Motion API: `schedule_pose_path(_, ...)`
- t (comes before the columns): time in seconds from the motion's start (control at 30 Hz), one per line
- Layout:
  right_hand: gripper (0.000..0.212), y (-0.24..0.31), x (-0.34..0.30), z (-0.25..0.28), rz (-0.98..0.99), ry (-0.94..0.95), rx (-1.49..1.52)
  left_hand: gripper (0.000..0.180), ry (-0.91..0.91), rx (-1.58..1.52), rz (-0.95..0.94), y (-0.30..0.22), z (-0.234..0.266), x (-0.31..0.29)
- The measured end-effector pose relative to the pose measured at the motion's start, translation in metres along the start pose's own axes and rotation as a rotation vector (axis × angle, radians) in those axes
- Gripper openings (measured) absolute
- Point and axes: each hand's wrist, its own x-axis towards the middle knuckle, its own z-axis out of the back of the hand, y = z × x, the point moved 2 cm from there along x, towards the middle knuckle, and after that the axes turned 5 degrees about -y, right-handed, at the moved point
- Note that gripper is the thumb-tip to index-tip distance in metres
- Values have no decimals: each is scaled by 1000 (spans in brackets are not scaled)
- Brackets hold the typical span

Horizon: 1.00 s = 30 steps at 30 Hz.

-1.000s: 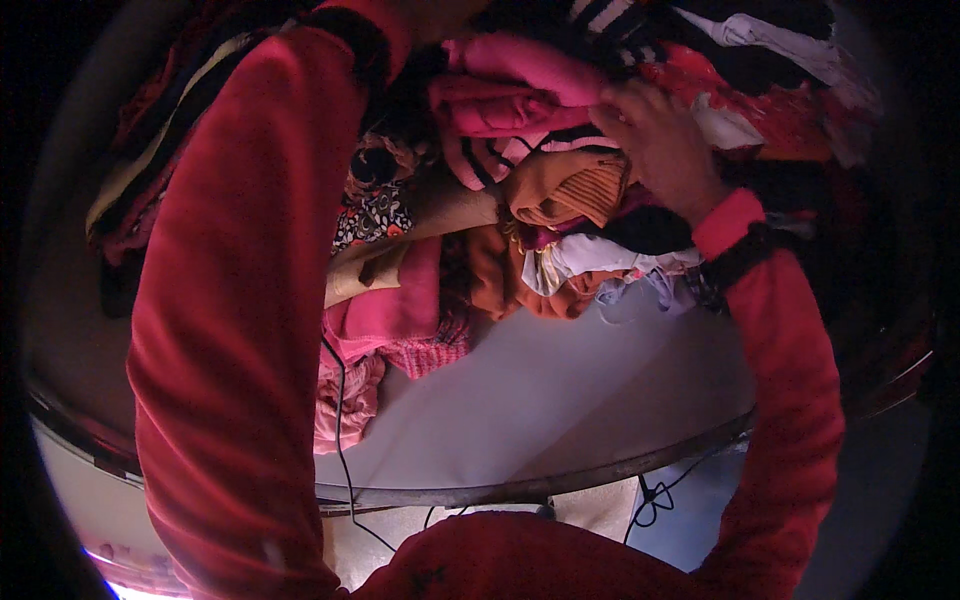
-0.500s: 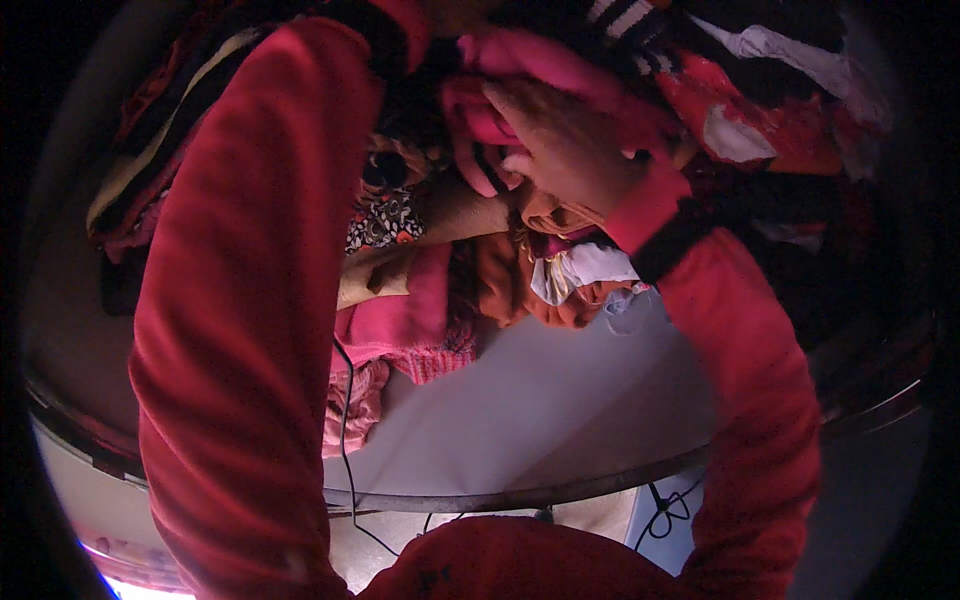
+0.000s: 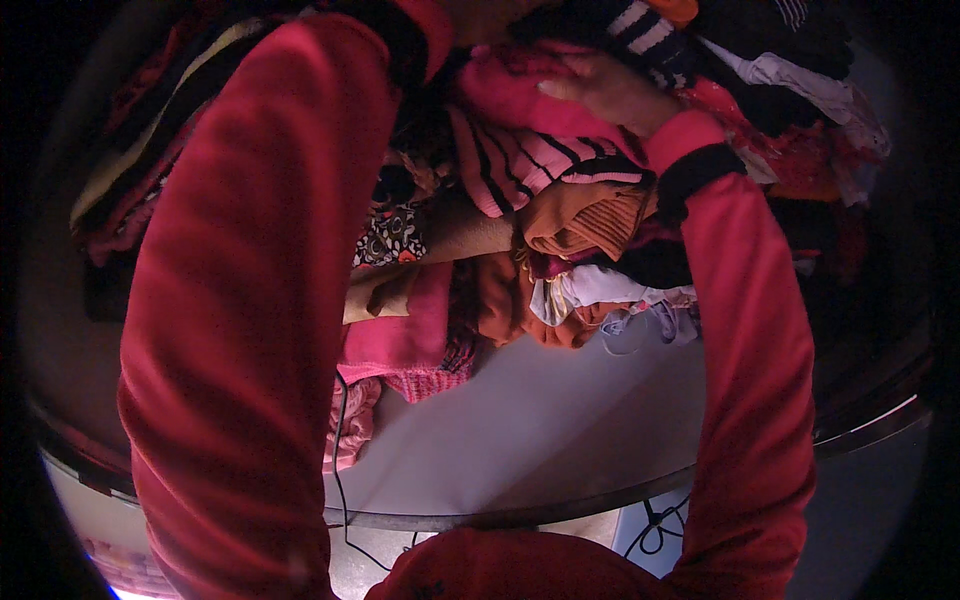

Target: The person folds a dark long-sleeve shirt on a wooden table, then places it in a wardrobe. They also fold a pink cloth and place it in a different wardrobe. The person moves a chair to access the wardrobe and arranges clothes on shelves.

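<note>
A bright pink garment (image 3: 515,95) lies bunched on the pile at the top middle. My right hand (image 3: 610,88) rests on its right side, fingers stretched out over the cloth and the thumb apart. At the upper edge my left hand (image 3: 485,20) is dark and partly cut off, close to the same garment's far side; its fingers cannot be made out. Just below the pink garment spreads a pink and black striped knit (image 3: 530,165). Under that sits a folded rust-brown ribbed knit (image 3: 590,215).
The heap lies on a grey table (image 3: 520,430) with a curved-looking front edge. Folded pink clothes (image 3: 400,340) and a patterned cloth (image 3: 388,238) lie left of centre, whitish cloth (image 3: 600,288) right. Darker clothes (image 3: 165,130) flank the far left. A black cable (image 3: 342,480) hangs over the edge.
My right hand has moved away from me and slightly right, up over the pink garment. More of the striped knit and the rust-brown knit shows beneath. The left arm has shifted only slightly.
</note>
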Motion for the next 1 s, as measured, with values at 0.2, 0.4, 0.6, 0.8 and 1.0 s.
schedule_pose_path(0.2, 40, 13, -1, 0, -139, 38, -73, 60, -7, 43, 12, 0, -4, -2)
schedule_pose_path(0.4, 45, 57, -10, -49, -304, 123, -873, 59, -19, 121, 11, -6, -11, -2)
schedule_pose_path(0.6, 23, 59, -21, -98, -143, -340, -1008, 58, 2, 356, -32, -16, -14, 4)
schedule_pose_path(0.8, 18, 54, -25, -108, 5, -634, -1349, 58, 69, 582, -80, -32, -9, 0)
schedule_pose_path(1.0, 20, 49, -26, -117, -85, -473, -1226, 56, -104, 610, -91, -24, -21, 10)
